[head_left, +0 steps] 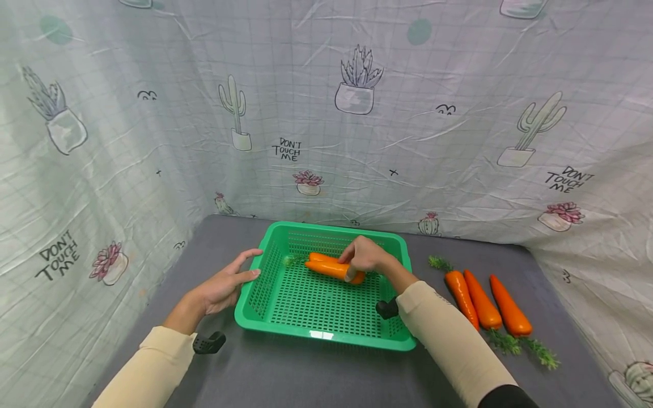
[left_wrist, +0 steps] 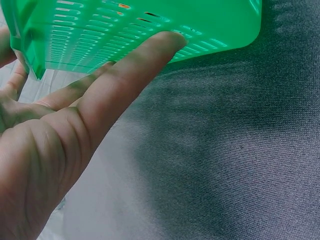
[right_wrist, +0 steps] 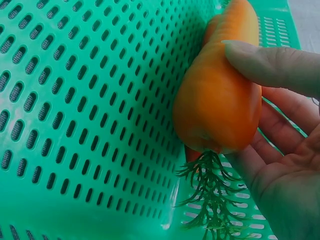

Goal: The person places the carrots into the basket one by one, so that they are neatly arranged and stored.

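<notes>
A green perforated plastic basket point(head_left: 326, 338) stands on the grey table. Inside it, my right hand point(head_left: 364, 255) holds an orange carrot point(head_left: 329, 268), thumb on one side and fingers on the other. In the right wrist view, leafy greens point(right_wrist: 212, 195) hang from the carrot's thick end. Just behind it lies a second carrot point(head_left: 317, 256), partly hidden, with greens toward the basket's left wall. My left hand point(head_left: 224, 288) is at the left rim, its fingers fairly straight and spread. The left wrist view has one fingertip point(left_wrist: 172, 40) against the basket's outer wall.
To the right of the basket, three carrots lie on the table: a left one point(head_left: 461, 294), a middle one point(head_left: 482, 303) and a right one point(head_left: 510, 309), with green tops. A printed cloth point(head_left: 326, 136) with cactus drawings hangs behind and along both sides.
</notes>
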A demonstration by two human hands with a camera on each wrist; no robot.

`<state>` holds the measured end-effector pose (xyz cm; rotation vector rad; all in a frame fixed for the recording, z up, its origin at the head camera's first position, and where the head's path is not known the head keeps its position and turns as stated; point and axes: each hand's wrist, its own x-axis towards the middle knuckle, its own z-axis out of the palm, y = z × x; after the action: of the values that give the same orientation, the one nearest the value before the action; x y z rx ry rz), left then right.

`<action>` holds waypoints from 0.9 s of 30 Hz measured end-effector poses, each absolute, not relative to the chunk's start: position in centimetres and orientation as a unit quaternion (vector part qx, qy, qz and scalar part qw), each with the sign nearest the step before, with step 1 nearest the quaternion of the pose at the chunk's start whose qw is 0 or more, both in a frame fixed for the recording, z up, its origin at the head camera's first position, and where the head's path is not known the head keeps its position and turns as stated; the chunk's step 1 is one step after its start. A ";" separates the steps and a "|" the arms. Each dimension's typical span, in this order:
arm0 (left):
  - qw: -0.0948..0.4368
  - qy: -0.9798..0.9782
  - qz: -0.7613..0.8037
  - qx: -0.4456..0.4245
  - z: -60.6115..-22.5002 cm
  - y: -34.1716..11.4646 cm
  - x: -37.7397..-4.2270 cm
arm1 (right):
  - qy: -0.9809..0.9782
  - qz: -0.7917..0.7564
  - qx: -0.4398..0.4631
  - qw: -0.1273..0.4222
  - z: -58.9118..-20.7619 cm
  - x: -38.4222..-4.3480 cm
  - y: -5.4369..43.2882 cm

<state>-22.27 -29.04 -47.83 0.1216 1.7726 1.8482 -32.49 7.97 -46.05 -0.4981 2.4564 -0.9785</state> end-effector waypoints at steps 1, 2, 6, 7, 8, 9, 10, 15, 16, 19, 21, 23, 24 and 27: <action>0.284 0.663 0.691 0.045 -47.8 -29.0 -22.3 | 0.890 -0.354 -0.179 0.224 -46.1 -32.5 8.0; 0.284 0.662 0.692 0.046 -47.8 -29.0 -22.3 | 0.891 -0.353 -0.178 0.224 -46.1 -32.6 8.0; 0.283 0.661 0.694 0.045 -47.8 -29.0 -22.2 | 0.891 -0.353 -0.178 0.224 -46.2 -32.6 7.9; 0.283 0.660 0.694 0.044 -47.8 -29.0 -22.2 | 0.891 -0.353 -0.178 0.224 -46.2 -32.7 7.9; 0.283 0.661 0.694 0.044 -47.8 -29.0 -22.2 | 0.891 -0.353 -0.179 0.224 -46.2 -32.7 7.9; 0.283 0.662 0.693 0.043 -47.7 -29.0 -22.2 | 0.891 -0.352 -0.179 0.224 -46.2 -32.6 7.9; 0.282 0.662 0.693 0.042 -47.7 -29.0 -22.1 | 0.891 -0.352 -0.181 0.223 -46.2 -32.6 7.9; 0.282 0.662 0.693 0.040 -47.6 -28.9 -22.1 | 0.891 -0.351 -0.188 0.219 -46.3 -32.6 7.8; 0.283 0.661 0.694 0.041 -47.6 -28.9 -22.1 | 0.891 -0.351 -0.188 0.218 -46.3 -32.6 7.8; 0.284 0.660 0.694 0.042 -47.6 -28.9 -22.0 | 0.891 -0.353 -0.188 0.217 -46.3 -32.6 7.8; 0.283 0.661 0.694 0.042 -47.6 -28.9 -22.0 | 0.890 -0.353 -0.185 0.219 -46.3 -32.6 7.7; 0.282 0.662 0.693 0.042 -47.6 -28.9 -22.1 | 0.890 -0.353 -0.184 0.221 -46.3 -32.6 7.7; 0.282 0.662 0.693 0.042 -47.6 -28.9 -22.1 | 0.890 -0.352 -0.184 0.222 -46.3 -32.6 7.7; 0.282 0.662 0.693 0.041 -47.6 -29.0 -22.1 | 0.891 -0.350 -0.183 0.222 -46.4 -32.7 7.7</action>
<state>-22.09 -28.96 -47.62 0.1109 1.7733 1.8570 -32.70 7.65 -46.39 -0.5059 2.4628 -0.9684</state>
